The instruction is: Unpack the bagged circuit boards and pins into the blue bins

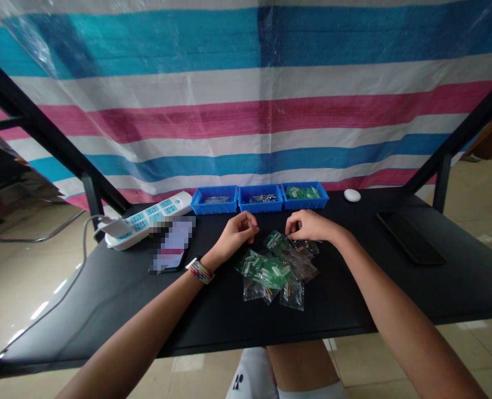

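My left hand (239, 231) hovers over the black table (104, 299) with its fingers curled into a pinch; what it holds is too small to make out. My right hand (308, 224) is closed on the top edge of a small clear bag (277, 241) that has a green part inside. Just below both hands lies a pile of similar clear bags (277, 271), some with green boards, some with thin pins. A beaded band is on my left wrist.
Three blue trays (260, 198) stand in a row at the table's back edge, holding small parts. A white power strip (146, 219) and a blurred-out phone (171, 246) lie at left. A white oval object (351, 195) and a dark flat slab (410, 237) are at right.
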`<action>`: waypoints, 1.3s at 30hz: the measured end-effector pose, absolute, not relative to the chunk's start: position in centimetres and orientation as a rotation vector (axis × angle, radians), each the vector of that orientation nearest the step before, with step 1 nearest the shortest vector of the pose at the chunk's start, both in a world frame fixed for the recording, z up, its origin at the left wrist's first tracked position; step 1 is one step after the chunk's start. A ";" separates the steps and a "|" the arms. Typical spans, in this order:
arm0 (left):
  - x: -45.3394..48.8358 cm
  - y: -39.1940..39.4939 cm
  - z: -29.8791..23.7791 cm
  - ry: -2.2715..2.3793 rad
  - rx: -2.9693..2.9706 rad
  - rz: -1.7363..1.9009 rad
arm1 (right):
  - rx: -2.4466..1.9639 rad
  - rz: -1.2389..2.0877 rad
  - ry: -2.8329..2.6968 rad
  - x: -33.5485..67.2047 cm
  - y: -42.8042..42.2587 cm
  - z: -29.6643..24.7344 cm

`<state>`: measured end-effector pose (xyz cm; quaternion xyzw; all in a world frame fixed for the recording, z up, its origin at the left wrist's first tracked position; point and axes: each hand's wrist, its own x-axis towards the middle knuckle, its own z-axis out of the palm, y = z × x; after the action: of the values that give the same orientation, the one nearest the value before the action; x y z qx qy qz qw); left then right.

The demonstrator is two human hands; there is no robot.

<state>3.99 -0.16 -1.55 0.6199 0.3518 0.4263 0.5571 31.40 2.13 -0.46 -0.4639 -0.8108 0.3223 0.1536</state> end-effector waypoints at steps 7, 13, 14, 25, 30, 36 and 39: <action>4.1 -0.3 -1.4 0.827 1.476 1.008 | -1.363 0.768 -2.305 31.8 2.4 -0.7; 4.1 -0.3 -1.5 0.818 1.466 1.008 | -1.322 0.768 -2.198 31.6 2.3 -0.5; 4.1 -0.3 -1.4 0.823 1.465 1.008 | -1.314 0.759 -2.195 31.4 2.2 -0.4; 4.0 -0.2 -1.5 0.833 1.450 0.989 | -1.215 1.000 -2.018 30.0 1.5 0.1; 3.9 0.0 -1.7 0.827 1.450 0.987 | -1.027 1.194 -1.826 29.1 1.2 -0.1; 4.0 -0.2 -1.5 0.821 1.460 0.984 | -0.860 1.217 -1.721 27.4 0.2 0.3; 4.0 -0.3 -1.3 0.803 1.464 0.954 | -0.863 1.135 -1.695 26.7 -0.2 0.4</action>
<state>4.02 -0.31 -1.33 0.6243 0.3426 0.4069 0.5721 26.72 -0.20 0.41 -0.3487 -0.6847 0.4584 0.4467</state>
